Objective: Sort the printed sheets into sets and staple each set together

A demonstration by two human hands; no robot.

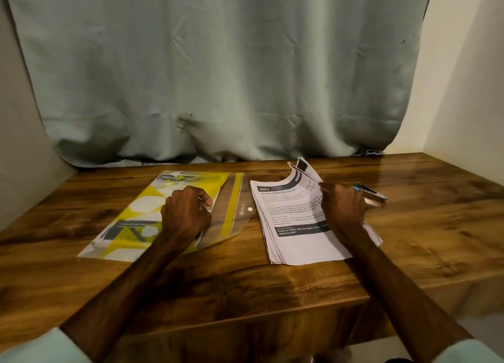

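I see the fingers of the right hand point(342, 207) closed on the far right corner of the printed sheets point(294, 226). They pinch several top sheets and lift them, so this corner curls up and stands above the rest. The hand itself covers the grip, so I cannot count how many sheets are held.

The sheets lie as one loose stack on the tabletop point(245, 281), with their near edges a little fanned. On the top page I can read "2652" in a dark header and the title "Screen Cleaning Check". A dark band lower down says "Phone or tablet with smudged screen" and "cleaning cloth". The small text between them is too blurred to read.

Just beyond the right side of the stack lies a stapler point(373, 193) with a blue detail, partly hidden behind the right hand.

To the left of the stack, the left hand point(186, 212) rests on a yellow patterned folder point(131, 226) with its fingers curled. I cannot tell if they hold anything. The folder has a clear flap point(231, 199) with a snap button point(250, 208), and its printing is unreadable.

Behind the stack hangs a grey-green curtain point(218, 76).
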